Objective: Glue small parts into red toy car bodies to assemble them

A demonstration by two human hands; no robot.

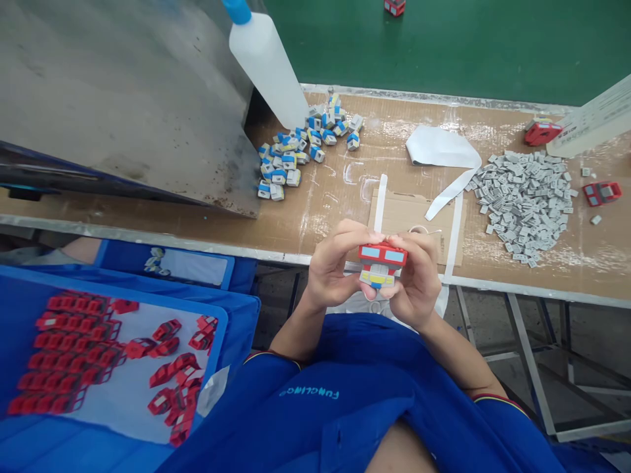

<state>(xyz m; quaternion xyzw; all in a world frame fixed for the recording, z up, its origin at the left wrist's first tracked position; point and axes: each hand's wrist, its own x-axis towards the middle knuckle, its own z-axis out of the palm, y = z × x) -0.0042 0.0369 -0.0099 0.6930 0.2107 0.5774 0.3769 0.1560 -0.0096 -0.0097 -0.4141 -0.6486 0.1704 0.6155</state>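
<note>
Between my two hands, just over the front edge of the bench, is a red toy car (382,255) with light blue windows. A grey, yellow and blue piece (378,277) sits at its lower side, facing me. My left hand (336,264) grips the car's left end, thumb below and fingers on top. The other end is held by my right hand (417,276) in the same way. Behind my hands a cardboard sheet (394,209) is taped to the bench, with a white cloth strip (444,148) lying partly on it.
Small blue, white and yellow parts (290,154) are heaped beside a white bottle (269,66). A pile of small grey parts (527,200) lies at right, near a red car (601,192). A metal box (123,85) stands left. Below it, a blue tray (221,328) holds many red cars.
</note>
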